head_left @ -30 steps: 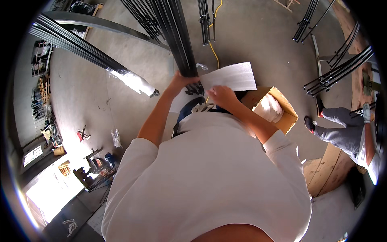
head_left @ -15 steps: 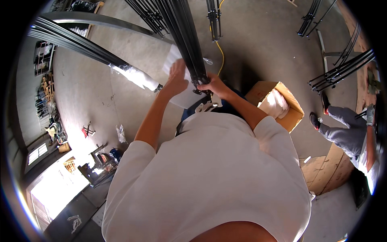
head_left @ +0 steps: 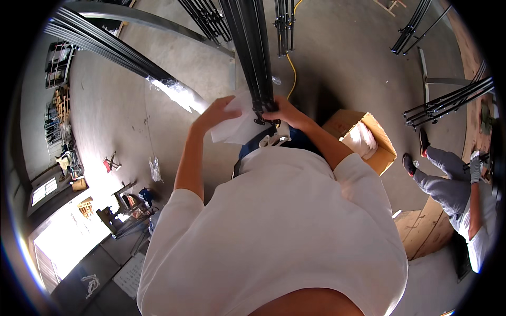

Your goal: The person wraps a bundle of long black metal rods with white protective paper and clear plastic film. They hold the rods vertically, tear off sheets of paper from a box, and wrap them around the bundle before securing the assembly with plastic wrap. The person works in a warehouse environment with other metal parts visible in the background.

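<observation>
A long bundle of black metal tubes (head_left: 246, 47) stretches away in front of me, its near end, with small black fittings, close to my waist. My right hand (head_left: 287, 112) grips this near end from the right side, thumb across the tubes. Left of the bundle, my left hand (head_left: 215, 113) holds a thin, translucent white wrapping sheet (head_left: 234, 130) with its thumb over the sheet. The sheet hangs beside the tubes and reaches behind them; its far edge is hidden.
Another black tube bundle (head_left: 118, 47), its end wrapped in white, lies at the left. An open cardboard box (head_left: 382, 142) holding white material stands at my right. A yellow cable (head_left: 293, 73) crosses the floor. A gloved co-worker (head_left: 448, 184) is at far right, near more tubes (head_left: 448, 102).
My left hand has moved slightly left and down, drawing the sheet out beside the bundle. The right hand stays at the tube end. The view has shifted a little.
</observation>
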Tool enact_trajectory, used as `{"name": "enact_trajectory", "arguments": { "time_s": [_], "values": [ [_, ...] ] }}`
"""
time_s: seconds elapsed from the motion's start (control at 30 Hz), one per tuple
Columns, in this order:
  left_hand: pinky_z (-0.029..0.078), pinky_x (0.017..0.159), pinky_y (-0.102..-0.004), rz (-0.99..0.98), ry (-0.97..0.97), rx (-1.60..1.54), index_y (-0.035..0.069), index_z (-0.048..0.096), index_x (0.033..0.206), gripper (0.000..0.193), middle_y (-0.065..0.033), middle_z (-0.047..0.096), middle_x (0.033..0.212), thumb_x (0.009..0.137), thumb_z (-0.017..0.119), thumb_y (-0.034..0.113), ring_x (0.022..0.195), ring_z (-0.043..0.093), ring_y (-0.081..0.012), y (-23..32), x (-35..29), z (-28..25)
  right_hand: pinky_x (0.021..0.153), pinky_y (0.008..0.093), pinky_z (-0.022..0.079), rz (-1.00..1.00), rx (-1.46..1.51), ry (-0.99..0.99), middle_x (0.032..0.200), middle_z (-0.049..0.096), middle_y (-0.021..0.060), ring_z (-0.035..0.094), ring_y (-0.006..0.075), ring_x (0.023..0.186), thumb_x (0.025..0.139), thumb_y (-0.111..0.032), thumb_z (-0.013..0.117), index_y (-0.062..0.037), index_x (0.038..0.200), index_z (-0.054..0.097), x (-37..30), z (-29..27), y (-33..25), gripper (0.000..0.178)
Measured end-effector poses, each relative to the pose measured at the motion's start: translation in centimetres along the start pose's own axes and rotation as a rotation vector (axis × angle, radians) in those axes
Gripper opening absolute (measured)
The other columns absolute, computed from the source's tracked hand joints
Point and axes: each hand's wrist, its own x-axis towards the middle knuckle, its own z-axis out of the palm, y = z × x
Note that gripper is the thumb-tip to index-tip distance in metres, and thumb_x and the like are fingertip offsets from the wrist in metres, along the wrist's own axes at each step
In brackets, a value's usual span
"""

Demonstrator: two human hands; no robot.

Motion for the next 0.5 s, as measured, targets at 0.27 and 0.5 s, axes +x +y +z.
{"name": "enact_trajectory", "arguments": {
  "time_s": [0.27,0.5],
  "values": [
    [0.044,0.078,-0.0284,-0.011,-0.064,-0.45,0.002,0.047,0.114,0.037,-0.0063,0.058,0.098,0.082,0.056,0.018,0.088,0.055,-0.014,-1.4,1.0,3.0,0.097,0.029,0.028,-0.056,0.113,-0.128,0.123,0.046,0.0058,0.041,0.0144,0.112,0.083,-0.005,0.049,-0.0024,0.128,0.038,-2.2,-3.6,2.0,0.046],
    [0.045,0.082,-0.0315,0.037,-0.006,-0.971,-0.002,0.045,0.113,0.034,-0.0113,0.057,0.102,0.085,0.051,0.017,0.092,0.057,-0.0187,-1.9,1.4,6.8,0.096,0.0295,0.03,-0.096,0.036,-0.04,0.121,0.047,0.0081,0.041,0.0176,0.114,0.084,-0.014,0.052,-0.0027,0.127,0.038,-1.2,-3.3,3.5,0.047]
  ]
}}
